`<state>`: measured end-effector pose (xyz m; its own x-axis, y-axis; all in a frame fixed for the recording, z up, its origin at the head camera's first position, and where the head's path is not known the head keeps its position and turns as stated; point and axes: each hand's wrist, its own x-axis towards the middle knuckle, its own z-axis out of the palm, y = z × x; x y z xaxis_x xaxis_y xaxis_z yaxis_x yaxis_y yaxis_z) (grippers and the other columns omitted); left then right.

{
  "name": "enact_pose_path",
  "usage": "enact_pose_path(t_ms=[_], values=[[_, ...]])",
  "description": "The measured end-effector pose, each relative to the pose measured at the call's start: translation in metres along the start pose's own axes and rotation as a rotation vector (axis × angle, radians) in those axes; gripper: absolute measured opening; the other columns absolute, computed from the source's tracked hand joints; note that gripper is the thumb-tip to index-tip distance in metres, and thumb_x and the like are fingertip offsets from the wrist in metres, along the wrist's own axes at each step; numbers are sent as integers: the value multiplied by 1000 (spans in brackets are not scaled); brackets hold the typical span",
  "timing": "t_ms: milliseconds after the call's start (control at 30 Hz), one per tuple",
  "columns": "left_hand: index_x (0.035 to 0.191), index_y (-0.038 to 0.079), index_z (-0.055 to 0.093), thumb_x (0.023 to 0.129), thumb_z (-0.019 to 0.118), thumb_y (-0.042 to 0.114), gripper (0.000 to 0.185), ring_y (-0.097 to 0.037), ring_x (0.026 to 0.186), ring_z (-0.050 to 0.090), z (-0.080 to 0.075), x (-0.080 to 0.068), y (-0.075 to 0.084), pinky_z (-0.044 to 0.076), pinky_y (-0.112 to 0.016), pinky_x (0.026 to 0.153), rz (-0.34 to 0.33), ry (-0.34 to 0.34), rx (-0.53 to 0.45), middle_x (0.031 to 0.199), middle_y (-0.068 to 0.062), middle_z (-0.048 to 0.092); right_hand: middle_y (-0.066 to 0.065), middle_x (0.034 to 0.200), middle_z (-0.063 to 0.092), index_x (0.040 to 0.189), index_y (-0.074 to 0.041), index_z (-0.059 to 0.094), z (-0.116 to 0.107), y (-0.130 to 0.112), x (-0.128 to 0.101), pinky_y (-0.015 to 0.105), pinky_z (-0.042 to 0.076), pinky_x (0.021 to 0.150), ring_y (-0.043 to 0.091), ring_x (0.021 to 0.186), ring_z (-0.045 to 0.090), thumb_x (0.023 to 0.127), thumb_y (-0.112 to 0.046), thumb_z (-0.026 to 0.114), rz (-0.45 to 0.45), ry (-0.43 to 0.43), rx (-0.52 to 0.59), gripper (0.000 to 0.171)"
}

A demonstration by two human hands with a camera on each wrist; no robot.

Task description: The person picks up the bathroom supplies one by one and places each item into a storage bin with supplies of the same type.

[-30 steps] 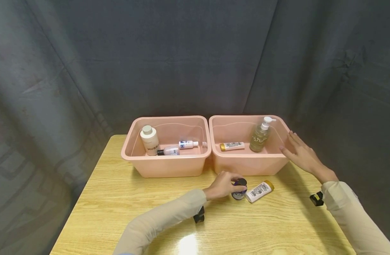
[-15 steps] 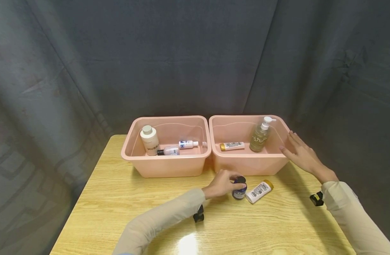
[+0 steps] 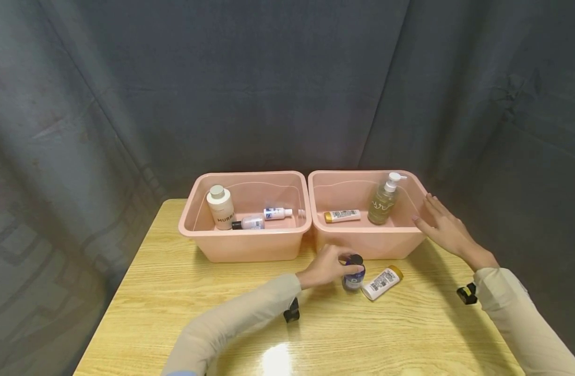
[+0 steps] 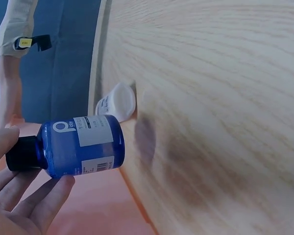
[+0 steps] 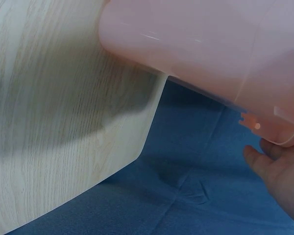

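- Against the view half a second earlier, the small blue bottle with a black cap point(image 3: 354, 271) had come up off the light wooden desk point(image 3: 175, 292) — it sat slightly higher and nearer the right-hand pink plastic tub point(image 3: 362, 243), while the left hand point(image 3: 326, 270) had shifted with it.
- The right hand point(image 3: 444, 230) had not moved between the two views.
- The left hand's grip was curled round the blue bottle, fingers point(image 4: 36, 205) under its body and cap; the bottle hung just clear of the desk, close beside the white tube with a gold cap point(image 3: 382, 282) lying flat there.
- The right hand's grip was loose — fingers straight and laid against the right-hand tub's outer rim, holding nothing.
- The left-hand pink plastic tub point(image 3: 245, 245) stood touching its twin.
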<state>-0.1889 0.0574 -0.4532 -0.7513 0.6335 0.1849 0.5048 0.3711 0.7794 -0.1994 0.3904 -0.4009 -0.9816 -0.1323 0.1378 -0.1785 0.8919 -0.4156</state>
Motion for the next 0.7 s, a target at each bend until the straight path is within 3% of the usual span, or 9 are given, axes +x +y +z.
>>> enact_pose_path(t_ms=[333, 700], values=[[114, 5, 73, 87, 79, 28, 36, -5, 85, 70, -7, 2, 9, 51, -11, 72, 26, 17, -6, 105, -6, 74, 21, 163, 2, 154, 5, 17, 1, -1, 0, 76, 16, 103, 44, 147, 6, 102, -44, 48, -3, 3, -5, 79], [114, 6, 73, 86, 79, 28, 36, -5, 84, 70, -14, 3, 24, 53, -13, 73, 56, 33, -17, 107, -5, 74, 20, 163, 2, 154, 5, 17, -1, -2, 0, 75, 17, 104, 44, 147, 5, 102, -46, 48, 17, -6, -7, 80]])
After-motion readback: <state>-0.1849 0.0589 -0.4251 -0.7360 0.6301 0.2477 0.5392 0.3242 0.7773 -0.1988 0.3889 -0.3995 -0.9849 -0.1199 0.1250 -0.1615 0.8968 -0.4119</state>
